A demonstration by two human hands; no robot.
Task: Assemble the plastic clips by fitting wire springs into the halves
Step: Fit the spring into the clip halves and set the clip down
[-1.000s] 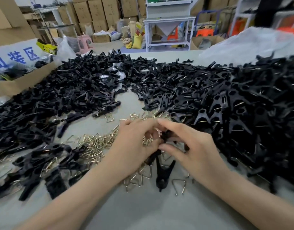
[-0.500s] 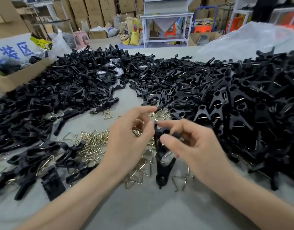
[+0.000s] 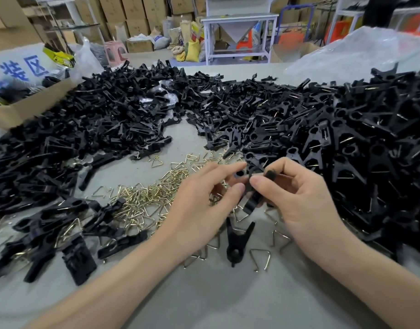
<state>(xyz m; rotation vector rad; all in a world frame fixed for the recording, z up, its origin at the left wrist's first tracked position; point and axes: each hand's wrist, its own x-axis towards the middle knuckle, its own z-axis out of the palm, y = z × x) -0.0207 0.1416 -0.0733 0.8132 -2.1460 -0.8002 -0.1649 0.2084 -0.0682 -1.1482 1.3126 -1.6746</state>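
Note:
Both my hands meet over the middle of the grey table on a black plastic clip (image 3: 251, 198) held a little above the surface. My right hand (image 3: 299, 198) pinches the clip's upper end between thumb and fingers. My left hand (image 3: 204, 203) holds the same clip from the left with thumb and fingertips near its round hole. Under and left of my hands lies a heap of brass wire springs (image 3: 145, 203). An assembled black clip (image 3: 237, 243) lies flat on the table just below my hands, with loose springs (image 3: 260, 258) beside it.
A big pile of black clip halves (image 3: 97, 124) covers the left and back of the table; another pile of clips (image 3: 346, 143) fills the right. Several clips (image 3: 61, 233) lie at the near left. A cardboard box (image 3: 31, 105) stands far left, a clear plastic bag (image 3: 361, 51) far right.
My hands have lifted and moved slightly right and away from the spring heap, and the black clip held between them has come up off the table into view.

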